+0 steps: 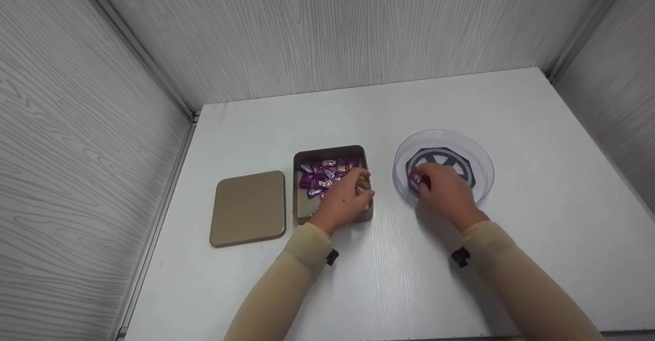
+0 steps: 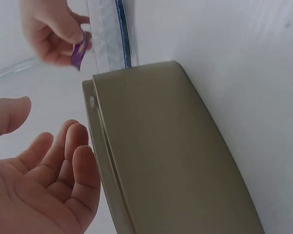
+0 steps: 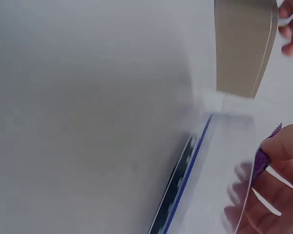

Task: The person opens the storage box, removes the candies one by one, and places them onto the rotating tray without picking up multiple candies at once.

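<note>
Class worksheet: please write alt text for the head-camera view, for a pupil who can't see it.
A person's right hand pinches a purple-wrapped sweet at a clear round dish, while the left hand, holding nothing, is at an open tin of similar sweets. A flat gold-coloured lid lies left of the tin on a white table.

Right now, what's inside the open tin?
Purple-wrapped candies lie in the tin, some bare floor showing. The left hand covers the near right part, so anything beneath is hidden.

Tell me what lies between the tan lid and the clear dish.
The open tin of purple sweets, the left hand over it; the head view shows this.
</note>
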Demonstrator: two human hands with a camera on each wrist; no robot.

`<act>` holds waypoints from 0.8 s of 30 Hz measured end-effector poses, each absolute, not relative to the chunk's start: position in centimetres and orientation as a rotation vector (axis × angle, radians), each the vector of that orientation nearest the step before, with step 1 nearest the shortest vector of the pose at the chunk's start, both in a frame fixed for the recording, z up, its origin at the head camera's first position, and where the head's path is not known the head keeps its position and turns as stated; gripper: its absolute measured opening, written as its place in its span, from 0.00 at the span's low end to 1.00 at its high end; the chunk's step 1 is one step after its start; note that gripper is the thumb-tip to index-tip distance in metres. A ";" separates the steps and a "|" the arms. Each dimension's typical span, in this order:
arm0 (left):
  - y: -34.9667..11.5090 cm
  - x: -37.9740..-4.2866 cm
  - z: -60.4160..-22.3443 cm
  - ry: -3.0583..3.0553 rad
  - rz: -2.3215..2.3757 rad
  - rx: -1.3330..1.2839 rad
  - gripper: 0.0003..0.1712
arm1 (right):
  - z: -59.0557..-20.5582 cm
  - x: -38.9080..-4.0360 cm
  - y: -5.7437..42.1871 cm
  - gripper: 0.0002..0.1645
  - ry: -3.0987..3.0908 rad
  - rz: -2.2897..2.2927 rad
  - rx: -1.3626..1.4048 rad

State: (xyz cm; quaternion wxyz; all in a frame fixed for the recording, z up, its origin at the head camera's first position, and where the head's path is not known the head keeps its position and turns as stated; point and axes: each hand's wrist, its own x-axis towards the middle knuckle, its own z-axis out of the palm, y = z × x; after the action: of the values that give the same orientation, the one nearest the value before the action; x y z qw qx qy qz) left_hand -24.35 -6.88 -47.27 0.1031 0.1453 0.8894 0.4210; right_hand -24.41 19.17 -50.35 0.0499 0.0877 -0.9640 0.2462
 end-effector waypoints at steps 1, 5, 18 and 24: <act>-7.0 -24.4 -47.3 2.631 1.225 0.414 0.23 | -50.4 -24.5 19.8 0.16 -2.963 0.737 0.245; -7.7 -24.3 -47.4 2.642 1.175 0.366 0.23 | -50.4 -24.8 21.5 0.13 -3.054 0.679 0.204; -9.9 -24.9 -48.3 2.690 0.996 0.329 0.24 | -50.6 -24.7 22.3 0.17 -3.037 0.541 0.211; -10.6 -25.5 -48.9 2.738 0.893 0.286 0.22 | -50.1 -24.7 21.7 0.18 -2.984 0.613 0.236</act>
State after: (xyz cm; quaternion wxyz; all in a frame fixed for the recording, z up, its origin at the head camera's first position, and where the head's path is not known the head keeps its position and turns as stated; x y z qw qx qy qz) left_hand -25.48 -10.63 -48.86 0.1235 0.0982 0.9388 0.3061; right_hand -24.68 21.71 -50.13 0.0432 0.0770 -0.9757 0.2005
